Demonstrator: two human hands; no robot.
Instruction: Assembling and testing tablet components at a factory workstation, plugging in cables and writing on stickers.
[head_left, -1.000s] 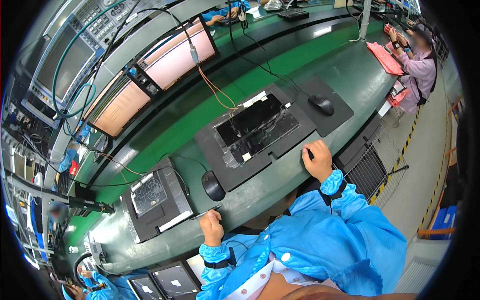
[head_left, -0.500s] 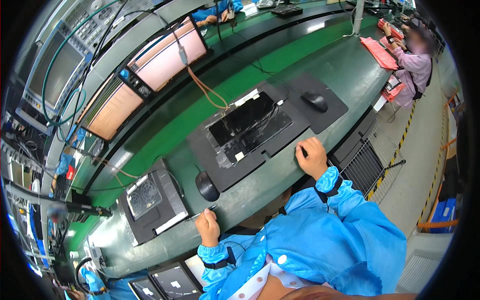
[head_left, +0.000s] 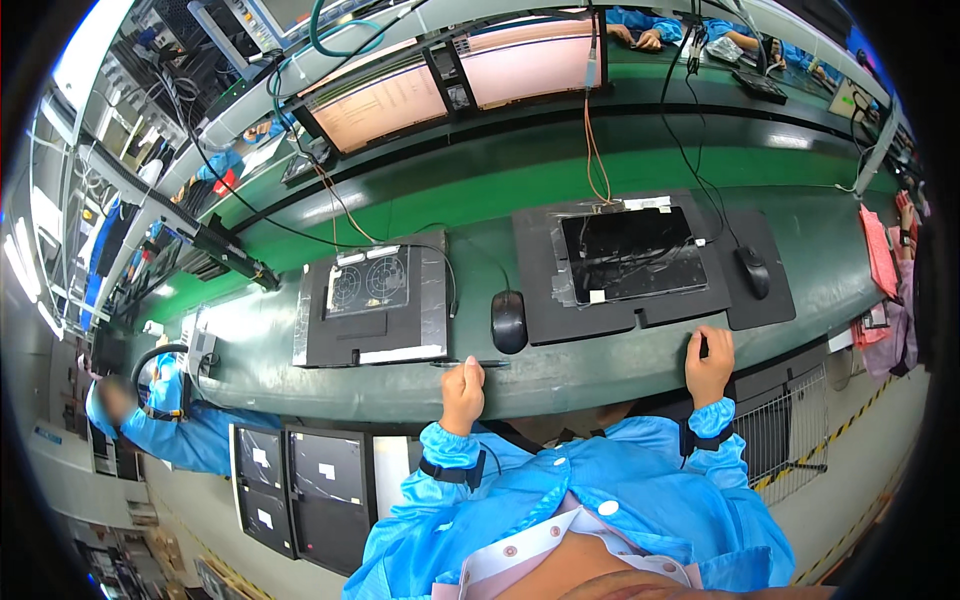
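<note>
View swinging left; L hand (head_left: 463, 396) staying fisted at bench (head_left: 590, 376) edge by pen (head_left: 497, 364), can't tell if gripping it; R hand (head_left: 709, 368) resting curled, prob. empty; beyond, screen (head_left: 635, 252) lying untouched on pad (head_left: 545, 312).

The bench (head_left: 590, 372) runs across before me. Toward its left lies one pad (head_left: 428, 285) with a panel (head_left: 370, 284) on it. Right of that sits a mouse (head_left: 509, 324), then a second pad (head_left: 545, 300) bearing a tablet (head_left: 645, 245). Farther right, a mat (head_left: 778, 308) carries another mouse (head_left: 752, 270). Two monitors (head_left: 530, 68) stand behind the pads. My left fingers (head_left: 466, 373) are at the near edge by a pen (head_left: 493, 364), perhaps touching it; my right fingers (head_left: 716, 343) are in front of the second pad.
</note>
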